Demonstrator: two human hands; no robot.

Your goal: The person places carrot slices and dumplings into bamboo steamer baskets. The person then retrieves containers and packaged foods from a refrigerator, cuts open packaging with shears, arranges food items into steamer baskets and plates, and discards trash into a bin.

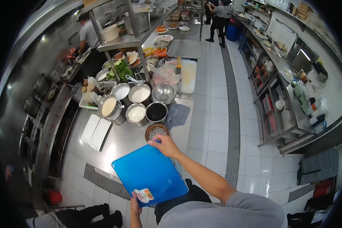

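Observation:
A flat blue rectangular plastic board (150, 171) with rounded corners is held tilted in front of my body, over the near end of the steel table. It carries a printed sticker (143, 195) near its lower left corner. My right hand (164, 146) pinches its far edge with closed fingers. Below the sticker, my left hand (135, 205) grips the near corner; part of its fingers is hidden by the board. Just beyond my right hand sits a round steamer basket (156, 132) with a perforated bottom.
Steel pots of powders, one with black contents (156, 112), crowd the table beside an empty steel bowl (163, 93) and a grey cloth (178, 115). White rectangular plates (96, 131) lie left. A tiled aisle with a drain grate (233, 114) runs right. Other people stand nearby.

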